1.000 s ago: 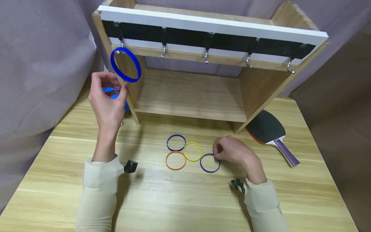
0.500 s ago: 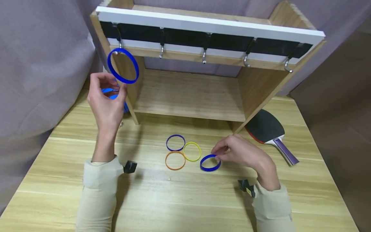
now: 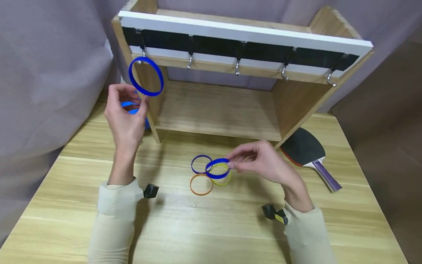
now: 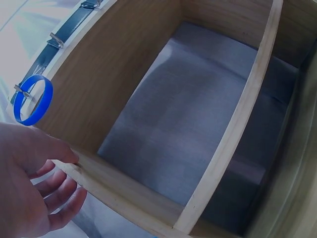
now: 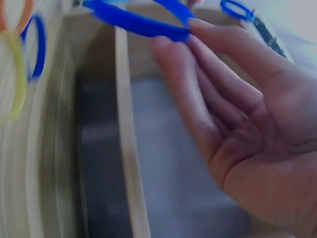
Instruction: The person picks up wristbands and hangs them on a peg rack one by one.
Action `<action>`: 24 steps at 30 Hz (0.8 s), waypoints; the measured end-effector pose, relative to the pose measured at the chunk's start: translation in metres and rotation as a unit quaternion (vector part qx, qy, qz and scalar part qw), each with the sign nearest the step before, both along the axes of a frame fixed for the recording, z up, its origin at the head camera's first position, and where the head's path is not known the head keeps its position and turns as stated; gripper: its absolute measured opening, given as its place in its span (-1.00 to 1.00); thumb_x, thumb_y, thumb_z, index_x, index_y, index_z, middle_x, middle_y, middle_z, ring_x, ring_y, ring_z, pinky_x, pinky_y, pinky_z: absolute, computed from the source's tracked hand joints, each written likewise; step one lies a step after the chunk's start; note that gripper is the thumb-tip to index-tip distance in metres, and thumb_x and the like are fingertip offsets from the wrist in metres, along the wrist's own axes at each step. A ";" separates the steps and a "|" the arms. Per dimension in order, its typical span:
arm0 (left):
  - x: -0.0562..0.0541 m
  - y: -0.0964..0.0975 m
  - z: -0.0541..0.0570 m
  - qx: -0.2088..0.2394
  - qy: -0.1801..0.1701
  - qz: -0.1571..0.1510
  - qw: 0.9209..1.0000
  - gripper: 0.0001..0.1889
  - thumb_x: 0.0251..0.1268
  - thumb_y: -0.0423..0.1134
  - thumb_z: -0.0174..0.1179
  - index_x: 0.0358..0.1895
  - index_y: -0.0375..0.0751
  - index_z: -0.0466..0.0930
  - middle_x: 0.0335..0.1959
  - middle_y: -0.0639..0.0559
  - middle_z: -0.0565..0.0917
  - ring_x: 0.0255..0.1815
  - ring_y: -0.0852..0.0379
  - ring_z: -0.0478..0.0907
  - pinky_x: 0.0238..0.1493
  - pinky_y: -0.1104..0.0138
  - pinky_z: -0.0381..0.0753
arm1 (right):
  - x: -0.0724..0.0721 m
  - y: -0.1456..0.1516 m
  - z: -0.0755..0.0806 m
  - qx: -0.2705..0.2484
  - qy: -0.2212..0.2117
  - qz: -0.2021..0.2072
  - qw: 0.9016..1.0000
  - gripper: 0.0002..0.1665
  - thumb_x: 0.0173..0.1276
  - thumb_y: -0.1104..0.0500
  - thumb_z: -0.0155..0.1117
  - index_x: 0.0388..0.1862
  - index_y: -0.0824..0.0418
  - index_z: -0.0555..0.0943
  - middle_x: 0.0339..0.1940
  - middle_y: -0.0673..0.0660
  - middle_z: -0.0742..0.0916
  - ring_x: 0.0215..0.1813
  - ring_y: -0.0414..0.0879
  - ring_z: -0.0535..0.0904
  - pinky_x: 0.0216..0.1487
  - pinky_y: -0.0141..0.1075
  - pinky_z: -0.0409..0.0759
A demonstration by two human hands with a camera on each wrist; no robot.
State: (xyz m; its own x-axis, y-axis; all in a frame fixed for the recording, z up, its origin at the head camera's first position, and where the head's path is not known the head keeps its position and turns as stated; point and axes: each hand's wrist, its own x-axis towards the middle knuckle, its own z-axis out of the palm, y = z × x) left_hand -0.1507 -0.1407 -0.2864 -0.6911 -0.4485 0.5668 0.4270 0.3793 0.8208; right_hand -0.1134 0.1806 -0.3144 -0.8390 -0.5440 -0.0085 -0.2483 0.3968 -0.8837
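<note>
A blue silicone wristband [image 3: 162, 79] hangs on the leftmost metal hook [image 4: 22, 91]. Just below it, my left hand [image 3: 126, 119] grips the front edge of the wooden shelf's side panel [image 4: 124, 193], thumb on one face and fingers on the other. Between thumb and fingertips my right hand [image 3: 268, 161] pinches a second blue wristband [image 5: 133, 24], raised above the table and tilted. From the head view it overlaps a yellow wristband [image 3: 220, 184] lying flat. Beside that lie a dark blue wristband [image 3: 192, 164] and an orange wristband [image 3: 201, 194].
Several more hooks, such as the middle hook [image 3: 237, 69], line the black strip of the shelf's front rail [image 3: 247, 31]. A table tennis bat [image 3: 304, 146] lies right of the shelf. Some blue object [image 3: 147, 123] shows behind the left panel. Curtains surround the table [image 3: 197, 234].
My right hand has picked the blue wristband up off the table and carried it left, over the yellow one. The left hand stays at the side panel.
</note>
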 end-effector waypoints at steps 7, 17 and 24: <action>-0.013 -0.007 -0.015 -0.006 -0.001 0.002 1.000 -0.70 0.12 -0.46 0.34 -0.10 -0.41 0.50 -0.28 -0.11 0.55 -0.32 0.07 0.58 -0.31 0.45 0.63 | -0.023 -0.060 0.034 -0.357 -0.053 -0.038 0.932 -0.73 0.22 0.43 0.38 -0.07 0.40 0.68 -0.12 0.39 0.71 -0.17 0.17 0.71 -0.08 -0.04 0.69; -0.021 -0.011 -0.024 -0.005 0.007 -0.003 1.000 -0.69 0.11 -0.37 0.39 -0.09 -0.31 0.52 -0.28 -0.02 0.56 -0.31 0.17 0.57 -0.31 0.43 0.64 | -0.038 -0.106 0.050 -0.587 -0.036 -0.112 0.801 -0.75 0.28 0.50 0.28 -0.05 0.49 0.62 -0.09 0.43 0.69 -0.11 0.19 0.70 0.05 -0.16 0.64; -0.019 -0.012 -0.023 -0.007 0.005 -0.001 1.000 -0.69 0.12 -0.36 0.39 -0.10 -0.31 0.52 -0.28 0.00 0.55 -0.31 0.17 0.57 -0.30 0.42 0.65 | -0.046 -0.112 0.042 -0.592 -0.044 -0.129 0.795 -0.77 0.26 0.51 0.28 -0.08 0.48 0.64 -0.09 0.42 0.70 -0.09 0.18 0.70 0.06 -0.15 0.63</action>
State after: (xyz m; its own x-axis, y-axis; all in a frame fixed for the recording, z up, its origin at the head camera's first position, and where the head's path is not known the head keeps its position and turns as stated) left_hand -0.1696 -0.1530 -0.3091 -0.6861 -0.4403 0.5792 0.4353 0.3895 0.8117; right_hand -0.1598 0.0690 -0.2723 -0.9486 -0.0245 0.3156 -0.2102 -0.6968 -0.6857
